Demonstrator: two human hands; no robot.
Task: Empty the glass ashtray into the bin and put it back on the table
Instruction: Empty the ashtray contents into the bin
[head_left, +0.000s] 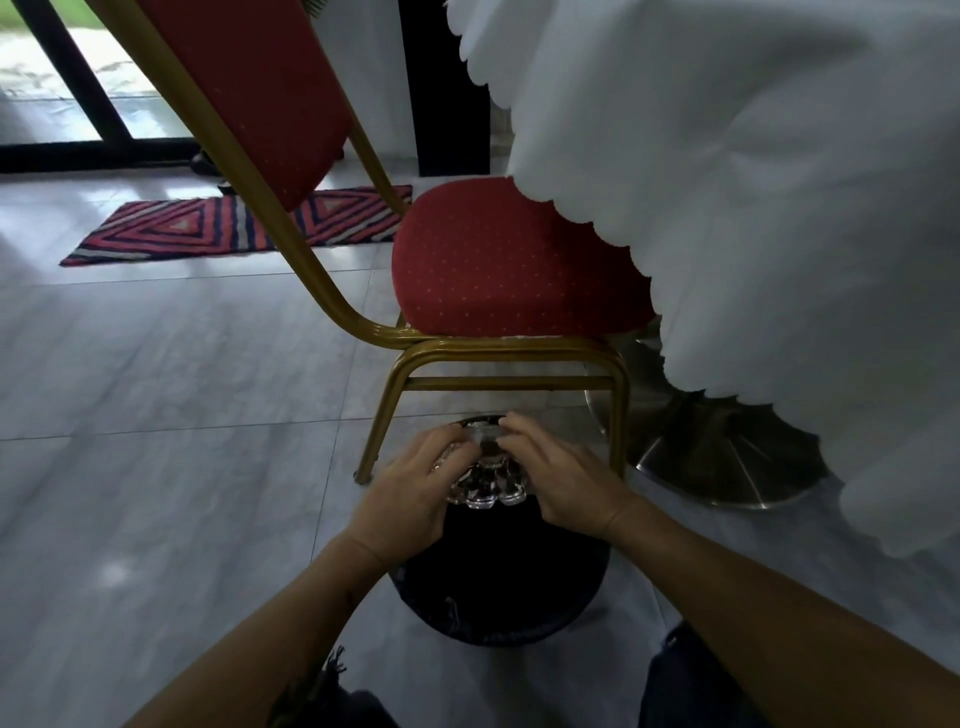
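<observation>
A clear glass ashtray (487, 483) with a ribbed rim is held between both hands, tipped over above the dark round bin (498, 577) on the floor. My left hand (415, 488) grips its left side and my right hand (556, 478) grips its right side, fingers curled over the top. The bin's inside is black and I cannot see what lies in it. The table (779, 182) stands at the right under a white scalloped cloth that hangs low.
A red chair with a gold frame (498, 358) stands right behind the bin, its legs close to my hands. The table's metal base (727, 457) sits at the right. A striped rug (234, 228) lies on the grey tiled floor at the back left.
</observation>
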